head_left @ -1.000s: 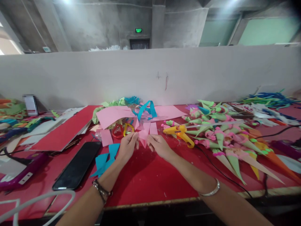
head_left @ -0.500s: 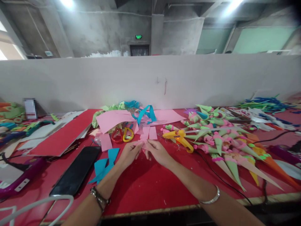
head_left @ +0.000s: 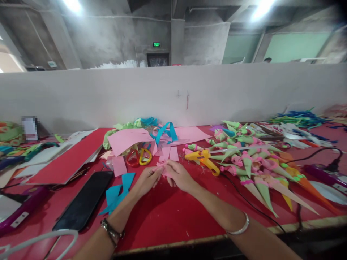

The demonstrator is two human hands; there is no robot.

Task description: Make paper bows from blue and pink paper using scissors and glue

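Between my two hands is a small piece of pink paper [head_left: 162, 168], pinched at its edges above the red table [head_left: 159, 224]. My left hand [head_left: 148, 179] grips its left side with thumb and fingers. On the right side, my right hand [head_left: 179, 176] is closed on the same piece; the fingers partly cover it. Just beyond lie pink paper pieces [head_left: 173, 154] and scissors [head_left: 145, 156] with red and yellow handles. Blue paper pieces [head_left: 117, 195] rest beside my left forearm. A yellow glue gun [head_left: 203, 159] lies to the right of my right hand.
A black phone [head_left: 84, 202] lies at left, near a red sheet [head_left: 62, 159] and a purple power strip [head_left: 24, 209]. Many green and pink paper cones [head_left: 248, 164] are heaped at right. The glue gun's black cord [head_left: 252, 202] runs to the front edge. A white partition [head_left: 121, 95] stands behind.
The view has shifted slightly, so the table's things appear a little further left. More of the pink paper shows between my fingers, and both hands keep their grip.
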